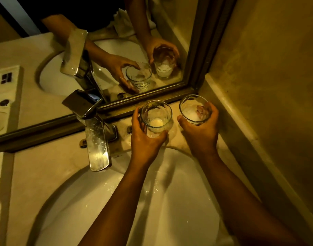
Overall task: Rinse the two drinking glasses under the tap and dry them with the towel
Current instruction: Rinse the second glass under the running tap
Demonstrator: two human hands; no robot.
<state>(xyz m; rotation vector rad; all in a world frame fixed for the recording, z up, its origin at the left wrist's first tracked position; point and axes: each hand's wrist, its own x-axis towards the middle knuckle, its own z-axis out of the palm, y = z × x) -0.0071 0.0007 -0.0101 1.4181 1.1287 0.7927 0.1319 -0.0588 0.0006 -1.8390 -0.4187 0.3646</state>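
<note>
Now, seen from the head, the left hand (145, 139) wraps around one glass (156, 118) and the right hand (201, 128) wraps around the other glass (195, 109), both on the counter (54, 166) behind the sink (99, 201). Glass is hard, slippery when wet, and breaks easily; holding its sides seems safest.

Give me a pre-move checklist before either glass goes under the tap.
1. Left hand grip on the left glass: ok.
2. Right hand grip on the right glass: ok.
3. Both glasses upright, mouths up: ok.
4. Water running from the tap: cannot tell.
5. Sink basin free under the spout: ok.
6. Towel within reach: cannot tell; only a pale cloth shows in the mirror.
</note>
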